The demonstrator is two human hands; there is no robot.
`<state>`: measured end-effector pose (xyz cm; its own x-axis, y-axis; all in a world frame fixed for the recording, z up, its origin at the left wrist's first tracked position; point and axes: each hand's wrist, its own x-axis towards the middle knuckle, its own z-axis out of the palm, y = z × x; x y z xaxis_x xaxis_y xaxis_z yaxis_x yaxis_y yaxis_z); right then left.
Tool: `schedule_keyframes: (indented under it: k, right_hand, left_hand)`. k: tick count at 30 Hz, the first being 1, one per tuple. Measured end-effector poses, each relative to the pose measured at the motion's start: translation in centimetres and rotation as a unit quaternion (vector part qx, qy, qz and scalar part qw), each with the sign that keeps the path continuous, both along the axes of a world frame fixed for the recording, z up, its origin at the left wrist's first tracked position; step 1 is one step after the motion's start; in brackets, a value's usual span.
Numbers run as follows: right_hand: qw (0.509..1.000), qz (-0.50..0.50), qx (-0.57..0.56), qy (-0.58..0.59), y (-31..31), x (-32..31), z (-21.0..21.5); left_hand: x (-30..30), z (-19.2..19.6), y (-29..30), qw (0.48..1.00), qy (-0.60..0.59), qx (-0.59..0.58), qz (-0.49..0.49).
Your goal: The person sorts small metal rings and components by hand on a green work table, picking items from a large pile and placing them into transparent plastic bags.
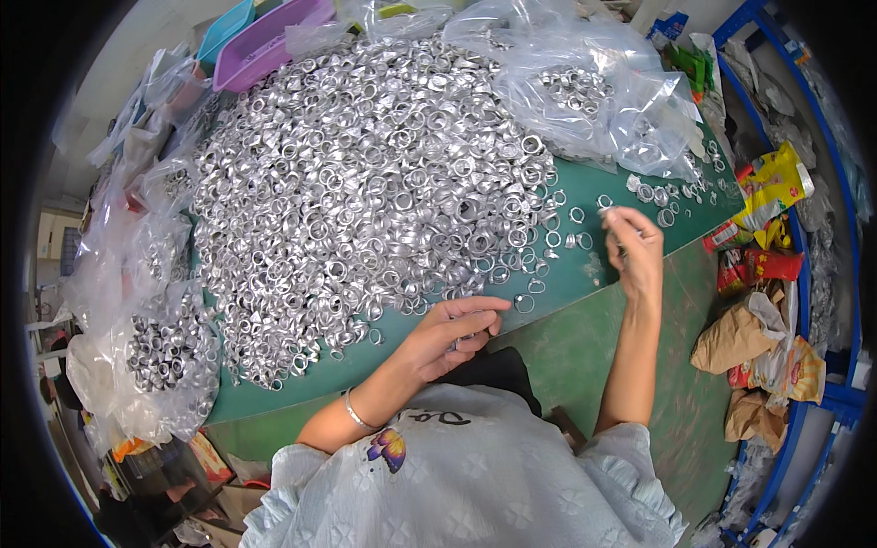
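Rings (365,183) heaped high across the green table (589,183), and here's the danger: one brush from the left hand (448,340), index out straight beside a loose ring (532,304), could knock that over the near edge. The other left fingers curl; gripping anything? Can't tell. Over right, bunched fingertips of the right hand (635,247) meet another ring (599,201), pinch unclear; a weak hold might drop it. Count: two hands, one purple tray (274,41), one teal tray (227,35), one bracelet (353,410), rings beyond counting!
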<state>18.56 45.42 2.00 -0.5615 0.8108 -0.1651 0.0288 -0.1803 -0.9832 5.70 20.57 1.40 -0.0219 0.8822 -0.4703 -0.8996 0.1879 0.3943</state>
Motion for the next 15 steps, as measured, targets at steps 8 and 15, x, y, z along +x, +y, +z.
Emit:
schedule_keyframes:
  k: [8,15]
  right_hand:
    - [0.989,0.114,-0.06,-0.073,-2.9,-1.9,-0.6]
    - [0.833,0.066,0.482,-0.263,-2.9,-7.0,0.5]
  left_hand:
    - [-0.1,-0.3,-0.9,0.998,0.054,-0.004,0.036]
    - [0.1,-0.1,-0.6,0.994,0.092,-0.015,0.049]
